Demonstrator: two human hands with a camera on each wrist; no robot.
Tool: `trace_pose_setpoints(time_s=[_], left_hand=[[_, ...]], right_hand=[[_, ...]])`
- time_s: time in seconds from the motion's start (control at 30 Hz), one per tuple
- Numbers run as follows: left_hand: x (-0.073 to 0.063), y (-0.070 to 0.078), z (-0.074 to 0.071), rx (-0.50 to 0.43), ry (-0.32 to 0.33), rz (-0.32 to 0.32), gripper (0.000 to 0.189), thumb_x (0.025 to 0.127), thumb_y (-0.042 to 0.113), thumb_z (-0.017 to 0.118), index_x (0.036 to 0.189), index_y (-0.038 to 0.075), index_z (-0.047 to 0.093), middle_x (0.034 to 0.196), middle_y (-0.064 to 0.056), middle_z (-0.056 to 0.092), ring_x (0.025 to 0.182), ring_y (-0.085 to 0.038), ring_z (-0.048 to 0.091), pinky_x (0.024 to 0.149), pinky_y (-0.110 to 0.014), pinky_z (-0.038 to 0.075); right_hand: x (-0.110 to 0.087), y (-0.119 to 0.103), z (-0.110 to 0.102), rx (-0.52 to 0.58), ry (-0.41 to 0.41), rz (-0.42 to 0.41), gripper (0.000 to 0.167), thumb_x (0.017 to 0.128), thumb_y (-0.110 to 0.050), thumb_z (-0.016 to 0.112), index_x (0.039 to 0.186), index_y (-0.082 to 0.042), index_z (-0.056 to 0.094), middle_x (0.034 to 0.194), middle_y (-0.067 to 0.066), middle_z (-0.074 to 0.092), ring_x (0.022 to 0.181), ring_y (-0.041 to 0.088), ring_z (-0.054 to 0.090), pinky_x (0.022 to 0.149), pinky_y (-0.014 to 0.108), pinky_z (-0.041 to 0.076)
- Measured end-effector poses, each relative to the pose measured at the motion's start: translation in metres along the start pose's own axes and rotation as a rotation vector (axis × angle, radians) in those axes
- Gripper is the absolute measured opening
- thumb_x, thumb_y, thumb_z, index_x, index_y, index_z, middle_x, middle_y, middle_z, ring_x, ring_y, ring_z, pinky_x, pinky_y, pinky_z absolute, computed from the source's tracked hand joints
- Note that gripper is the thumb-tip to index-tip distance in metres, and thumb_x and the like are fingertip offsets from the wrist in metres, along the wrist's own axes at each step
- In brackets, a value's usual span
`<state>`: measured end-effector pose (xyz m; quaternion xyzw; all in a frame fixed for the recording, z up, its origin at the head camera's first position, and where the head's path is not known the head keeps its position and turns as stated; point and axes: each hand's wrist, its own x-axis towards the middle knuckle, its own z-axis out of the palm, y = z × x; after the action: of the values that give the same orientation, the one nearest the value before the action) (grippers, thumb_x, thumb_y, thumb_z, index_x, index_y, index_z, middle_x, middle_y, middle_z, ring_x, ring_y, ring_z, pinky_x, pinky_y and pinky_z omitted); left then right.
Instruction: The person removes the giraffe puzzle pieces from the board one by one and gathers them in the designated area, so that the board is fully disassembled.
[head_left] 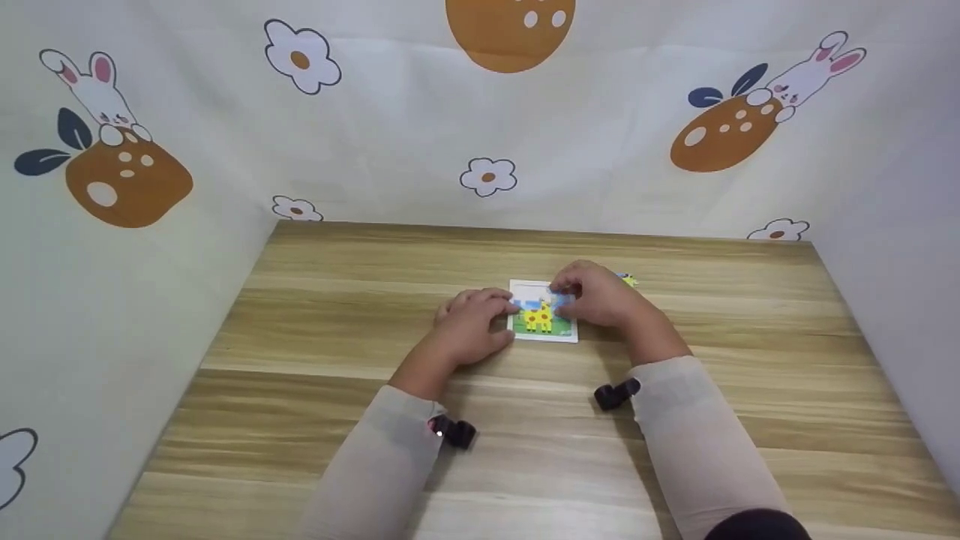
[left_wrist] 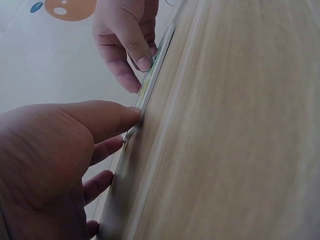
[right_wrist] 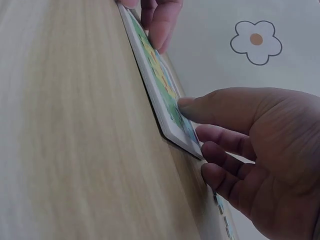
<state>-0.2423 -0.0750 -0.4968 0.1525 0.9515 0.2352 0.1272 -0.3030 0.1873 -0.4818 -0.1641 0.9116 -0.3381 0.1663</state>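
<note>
A small square jigsaw puzzle board [head_left: 543,336] with a white border lies flat on the table, its picture a yellow giraffe with orange spots on green and blue. White shows in the picture's upper part. My left hand [head_left: 474,324] holds the board's left side, thumb at the near corner and fingers along the edge. Over the right side reaches my right hand [head_left: 600,294]; its thumb [right_wrist: 192,107] presses on the picture, while the other fingers lie beside the edge. Partly hidden behind that hand, loose puzzle pieces [head_left: 628,280] lie on the table.
The wood-grain table [head_left: 337,315] meets a pale cloth wall [head_left: 390,127] printed with flowers, rabbits and oranges at the back and left. A plain pale wall [head_left: 885,225] stands on the right. Small black cameras [head_left: 454,432] sit at both sleeve cuffs.
</note>
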Motion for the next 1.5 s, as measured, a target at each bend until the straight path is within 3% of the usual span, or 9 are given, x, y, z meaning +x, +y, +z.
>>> trace_pose_setpoints(time_s=[0.23,0.43,0.67,0.83,1.1,1.3,1.5], left_hand=[[-0.0003,0.0000,-0.0019,-0.003,0.006,0.015,0.047,0.102,0.043,0.068,0.148,0.034,0.063,0.168,0.013,0.044,0.161,-0.027,0.031,0.127,-0.064,0.020],[-0.0006,0.0003,-0.0021,-0.006,0.011,0.020,0.047,0.103,0.043,0.067,0.149,0.034,0.062,0.168,0.013,0.044,0.161,-0.028,0.031,0.127,-0.063,0.021],[0.0001,0.0004,-0.0015,-0.004,0.008,0.016,0.047,0.103,0.043,0.067,0.149,0.035,0.062,0.168,0.013,0.044,0.161,-0.028,0.031,0.127,-0.063,0.020],[0.0007,0.0014,-0.0016,-0.008,0.004,0.008,0.048,0.103,0.043,0.068,0.150,0.036,0.062,0.169,0.013,0.043,0.161,-0.028,0.030,0.128,-0.064,0.019],[0.0003,0.0018,-0.0015,-0.011,-0.001,-0.004,0.048,0.103,0.043,0.068,0.149,0.036,0.062,0.169,0.014,0.042,0.162,-0.027,0.029,0.129,-0.063,0.017],[-0.0002,0.0016,-0.0016,-0.008,-0.006,0.000,0.047,0.103,0.042,0.068,0.149,0.035,0.062,0.169,0.014,0.042,0.160,-0.026,0.030,0.127,-0.064,0.019],[-0.0014,0.0010,0.0002,-0.014,0.004,-0.001,0.046,0.103,0.042,0.068,0.148,0.035,0.063,0.168,0.015,0.043,0.161,-0.026,0.030,0.128,-0.062,0.019]], right_hand=[[-0.0013,-0.0023,0.0006,-0.068,-0.022,-0.038,0.031,0.095,-0.013,0.079,0.125,-0.007,0.079,0.143,0.012,0.058,0.134,0.034,0.056,0.120,0.052,0.045],[-0.0017,-0.0046,0.0011,-0.068,-0.023,-0.021,0.028,0.095,-0.012,0.078,0.123,-0.007,0.079,0.144,0.011,0.055,0.137,0.034,0.053,0.123,0.052,0.043],[-0.0016,-0.0055,0.0010,-0.042,-0.009,0.001,0.023,0.094,-0.011,0.080,0.117,-0.012,0.080,0.135,0.008,0.057,0.123,0.029,0.055,0.113,0.048,0.049],[-0.0018,-0.0044,-0.0012,-0.045,0.020,0.016,0.033,0.094,-0.011,0.081,0.126,-0.018,0.076,0.126,0.005,0.065,0.114,0.026,0.058,0.104,0.045,0.051],[-0.0032,-0.0027,-0.0040,-0.053,0.074,-0.007,0.037,0.094,-0.001,0.075,0.129,-0.011,0.076,0.119,0.010,0.071,0.109,0.027,0.062,0.100,0.044,0.053],[-0.0037,-0.0031,-0.0028,-0.069,0.099,-0.045,0.033,0.092,0.000,0.075,0.124,-0.005,0.078,0.118,0.012,0.067,0.106,0.026,0.062,0.096,0.041,0.055],[-0.0050,-0.0011,-0.0070,-0.090,0.112,-0.041,0.035,0.094,-0.003,0.074,0.128,-0.007,0.077,0.118,0.011,0.069,0.107,0.026,0.063,0.097,0.043,0.055]])
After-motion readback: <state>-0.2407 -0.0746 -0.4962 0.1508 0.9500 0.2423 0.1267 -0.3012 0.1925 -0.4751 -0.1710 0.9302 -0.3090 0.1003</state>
